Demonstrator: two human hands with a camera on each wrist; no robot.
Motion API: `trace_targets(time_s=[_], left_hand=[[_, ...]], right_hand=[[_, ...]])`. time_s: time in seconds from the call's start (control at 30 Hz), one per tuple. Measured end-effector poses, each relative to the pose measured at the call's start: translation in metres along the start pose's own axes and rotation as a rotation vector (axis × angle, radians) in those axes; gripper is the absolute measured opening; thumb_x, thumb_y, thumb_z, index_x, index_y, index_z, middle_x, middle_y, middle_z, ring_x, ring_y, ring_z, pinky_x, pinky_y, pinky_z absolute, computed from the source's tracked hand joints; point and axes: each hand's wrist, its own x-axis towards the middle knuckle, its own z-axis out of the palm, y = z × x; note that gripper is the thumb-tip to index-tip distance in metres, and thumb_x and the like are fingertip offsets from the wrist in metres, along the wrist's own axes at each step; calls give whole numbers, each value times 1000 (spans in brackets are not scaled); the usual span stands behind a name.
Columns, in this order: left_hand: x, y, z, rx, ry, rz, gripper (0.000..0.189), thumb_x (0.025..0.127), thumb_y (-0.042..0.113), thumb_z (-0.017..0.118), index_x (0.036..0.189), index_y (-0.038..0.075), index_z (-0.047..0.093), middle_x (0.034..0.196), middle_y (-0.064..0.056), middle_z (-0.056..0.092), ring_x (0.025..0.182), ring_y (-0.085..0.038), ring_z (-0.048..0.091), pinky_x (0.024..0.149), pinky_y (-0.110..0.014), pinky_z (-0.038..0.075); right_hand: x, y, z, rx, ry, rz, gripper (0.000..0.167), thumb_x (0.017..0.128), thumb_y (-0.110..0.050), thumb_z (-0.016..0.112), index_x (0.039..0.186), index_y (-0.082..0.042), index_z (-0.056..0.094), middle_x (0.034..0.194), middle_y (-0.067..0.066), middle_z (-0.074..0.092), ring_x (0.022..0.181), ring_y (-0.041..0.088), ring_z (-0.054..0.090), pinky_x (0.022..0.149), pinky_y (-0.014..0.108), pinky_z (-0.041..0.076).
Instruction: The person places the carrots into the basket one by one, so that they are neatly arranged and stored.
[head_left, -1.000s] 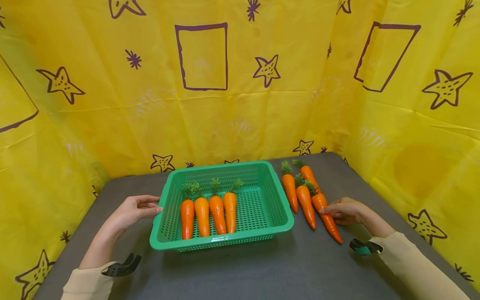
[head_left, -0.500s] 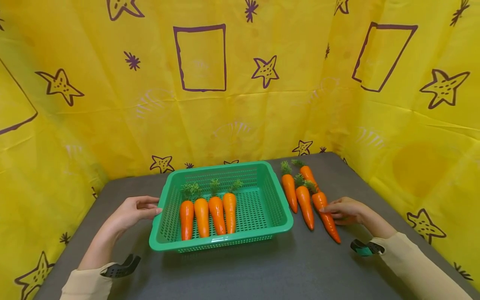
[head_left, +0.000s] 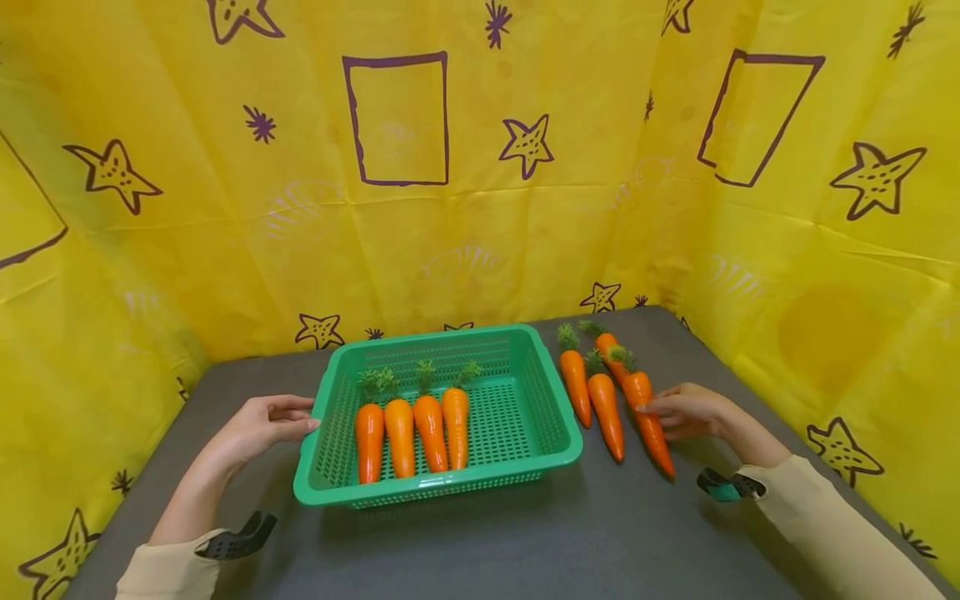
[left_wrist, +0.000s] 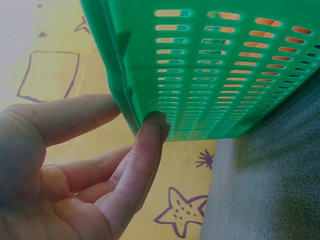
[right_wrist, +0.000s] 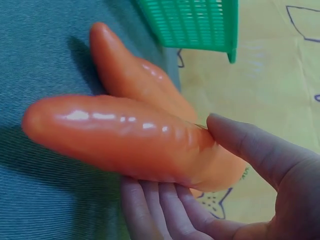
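The carrot [right_wrist: 117, 137] — likely light, slick, best held mid-body — is pinched by the right hand [head_left: 692, 413], the basket [head_left: 450, 481] by the left hand [head_left: 264, 427].

Versus 1.0 s and 0.5 s ago: right hand [head_left: 693, 412] and the pinched rightmost carrot [head_left: 655, 440] have shifted slightly upward in head view; lift or slide away not distinguishable. Its leafy top [head_left: 622, 358] now overlaps the rear carrot [head_left: 606, 342] higher up. Head view itself drifted slightly.
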Motion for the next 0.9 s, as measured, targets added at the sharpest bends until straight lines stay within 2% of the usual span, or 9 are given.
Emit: trace_targets(time_s=[0.27, 0.5, 0.7, 0.9], left_hand=[[0, 1, 0, -10, -3, 9, 65, 87, 30, 68, 132, -11, 46, 107, -17, 67, 86, -18, 66, 86, -47, 53], [1, 0, 0, -5, -4, 1, 65, 87, 31, 69, 132, -11, 46, 108, -17, 67, 87, -18, 66, 86, -46, 53], [2, 0, -1, 3, -4, 10, 65, 87, 30, 69, 131, -12, 46, 107, -17, 67, 86, -19, 67, 84, -45, 54], [2, 1, -1, 14, -4, 13, 64, 87, 29, 69, 130, -12, 47, 106, -16, 67, 87, -18, 66, 85, -46, 53]], right_hand=[[-3, -14, -2, -32, 23, -13, 82, 90, -32, 64, 139, 20, 24, 143, 36, 33, 118, 35, 56, 89, 44, 53], [-3, -29, -1, -61, 37, -12, 83, 89, -34, 65, 140, 18, 26, 140, 32, 41, 108, 26, 62, 91, 47, 51], [-3, -41, -1, -60, 47, -13, 79, 88, -33, 67, 139, 16, 31, 128, 22, 57, 101, 20, 65, 89, 44, 53], [-5, -51, -2, -91, 47, -14, 85, 88, -36, 66, 141, 17, 26, 137, 29, 45, 102, 20, 64, 89, 43, 53]])
